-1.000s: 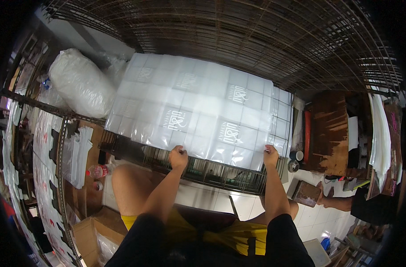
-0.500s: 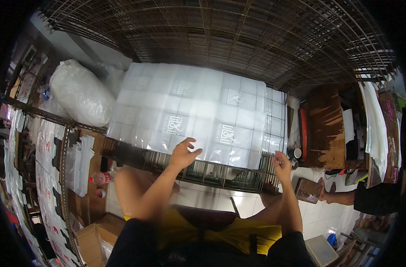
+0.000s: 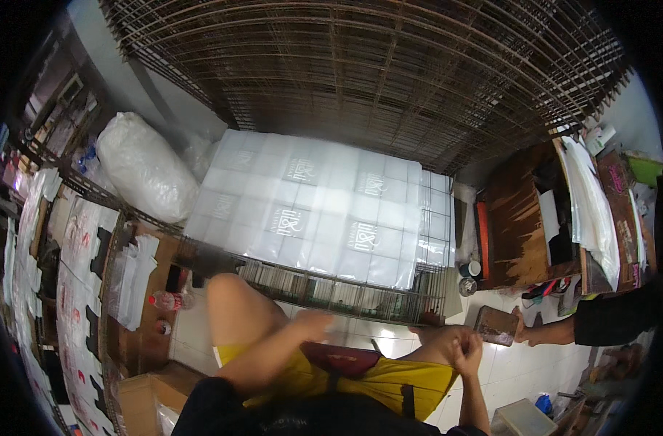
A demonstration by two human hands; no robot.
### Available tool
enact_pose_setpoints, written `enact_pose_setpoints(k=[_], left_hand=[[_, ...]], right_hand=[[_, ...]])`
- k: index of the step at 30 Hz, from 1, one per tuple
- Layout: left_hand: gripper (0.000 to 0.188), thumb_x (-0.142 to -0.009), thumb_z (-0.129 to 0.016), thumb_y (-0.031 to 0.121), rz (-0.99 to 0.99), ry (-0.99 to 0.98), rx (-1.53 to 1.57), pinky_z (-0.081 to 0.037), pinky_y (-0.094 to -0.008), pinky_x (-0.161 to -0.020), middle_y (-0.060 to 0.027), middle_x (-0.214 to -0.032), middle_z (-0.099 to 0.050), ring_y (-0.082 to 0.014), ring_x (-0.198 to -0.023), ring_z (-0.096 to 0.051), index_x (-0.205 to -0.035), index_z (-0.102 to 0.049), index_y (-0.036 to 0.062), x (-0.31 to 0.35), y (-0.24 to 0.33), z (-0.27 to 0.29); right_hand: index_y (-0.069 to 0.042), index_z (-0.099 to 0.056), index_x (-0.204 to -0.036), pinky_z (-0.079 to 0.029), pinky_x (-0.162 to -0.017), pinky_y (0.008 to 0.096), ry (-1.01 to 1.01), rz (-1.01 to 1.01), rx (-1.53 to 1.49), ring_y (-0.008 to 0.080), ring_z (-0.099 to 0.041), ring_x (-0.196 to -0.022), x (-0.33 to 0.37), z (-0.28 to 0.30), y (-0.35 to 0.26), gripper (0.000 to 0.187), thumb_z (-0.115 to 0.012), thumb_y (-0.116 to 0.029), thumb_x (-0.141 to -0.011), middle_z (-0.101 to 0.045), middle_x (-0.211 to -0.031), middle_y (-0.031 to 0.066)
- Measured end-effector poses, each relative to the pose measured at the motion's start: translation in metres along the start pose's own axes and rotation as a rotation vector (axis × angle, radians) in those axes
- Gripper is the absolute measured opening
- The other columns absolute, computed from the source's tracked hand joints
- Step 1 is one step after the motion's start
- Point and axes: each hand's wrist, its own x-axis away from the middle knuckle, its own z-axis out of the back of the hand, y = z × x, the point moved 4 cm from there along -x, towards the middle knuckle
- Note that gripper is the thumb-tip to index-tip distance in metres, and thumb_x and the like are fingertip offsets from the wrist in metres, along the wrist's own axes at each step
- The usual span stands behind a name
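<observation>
Along the far side, a bank of rusty wire-mesh rack tiers [image 3: 360, 69], tilted up; best to keep head and sleeves clear of the protruding rod ends. Below and nearer, a flat wire-mesh tier [image 3: 439, 218], showing as bare grid at the right end and faintly through the film above. On this tier, straight ahead and well apart from both hands, a spread of overlapping translucent plastic bags [image 3: 317, 207], reaching from the left end to just short of the right. Handle by the plain margins, smooth from middle to edge, keep overlaps even, and lift rather than drag, for fear of snagging on wire. Just beside the spread at left, a bulging white plastic sack [image 3: 146, 168]; avoid shoving bag edges against it. Between the thighs, a dark red seat [image 3: 340, 357]. Near it, short of the rack, the left hand [image 3: 313, 327], badly blurred: cannot tell whether wide, narrow or holding anything. By the right knee, the right hand [image 3: 467, 354], loosely curled; cannot tell whether gripping anything small. Smallest, white printed emblems [image 3: 363, 236] on the bags: possibly tacky, so best left untouched.
</observation>
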Motion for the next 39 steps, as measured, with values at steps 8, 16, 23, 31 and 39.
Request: enact_pose_setpoints(k=[8,16,23,31,39], left_hand=[[0.053,-0.078,-0.058,0.052,-0.003,-0.023,0.172,-0.045,-0.0422,-0.081,-0.0124,-0.103,-0.06,-0.0311,-0.099,-0.056,-0.11,-0.05,0.0097,-0.032,-0.017,-0.027],[0.054,-0.074,-0.061,0.041,0.019,-0.089,0.181,-0.043,-0.04,-0.087,-0.0111,-0.116,-0.055,-0.0285,-0.109,-0.052,-0.118,-0.049,0.011,-0.028,-0.005,-0.02],[0.059,-0.076,-0.061,0.042,0.033,-0.065,0.193,-0.042,-0.04,-0.09,-0.0119,-0.12,-0.054,-0.0289,-0.112,-0.051,-0.126,-0.045,0.0146,-0.031,-0.01,-0.025],[0.061,-0.078,-0.06,0.042,-0.024,-0.083,0.183,-0.041,-0.0421,-0.09,-0.0162,-0.121,-0.053,-0.0315,-0.112,-0.05,-0.127,-0.042,0.0105,-0.033,-0.005,-0.023],[0.061,-0.078,-0.06,0.04,-0.038,-0.079,0.171,-0.042,-0.041,-0.09,-0.0148,-0.121,-0.053,-0.0309,-0.112,-0.051,-0.128,-0.042,0.0103,-0.034,-0.006,-0.025]], right_hand=[[-0.003,-0.064,-0.089,-0.034,-0.095,0.0496,0.034,0.139,-0.012,0.0402,-0.042,-0.115,0.032,-0.018,0.001,0.028,-0.062,-0.028,-0.077,-0.053,-0.114,0.0203],[0.0,-0.064,-0.086,-0.032,-0.097,0.0474,0.014,0.154,0.043,0.0384,-0.043,-0.115,0.033,-0.021,0.005,0.021,-0.06,-0.018,-0.075,-0.053,-0.113,0.0193],[-0.005,-0.066,-0.084,-0.035,-0.094,0.0475,0.018,0.142,0.037,0.0368,-0.043,-0.115,0.03,-0.023,0.004,0.023,-0.061,-0.023,-0.072,-0.054,-0.114,0.0152],[-0.006,-0.066,-0.086,-0.033,-0.096,0.0474,0.012,0.157,0.055,0.0357,-0.042,-0.117,0.031,-0.024,0.007,0.021,-0.061,-0.021,-0.072,-0.054,-0.114,0.014],[-0.009,-0.066,-0.088,-0.029,-0.097,0.0482,-0.02,0.116,0.077,0.0347,-0.038,-0.12,0.032,-0.024,0.007,0.023,-0.06,-0.024,-0.072,-0.052,-0.117,0.0132]])
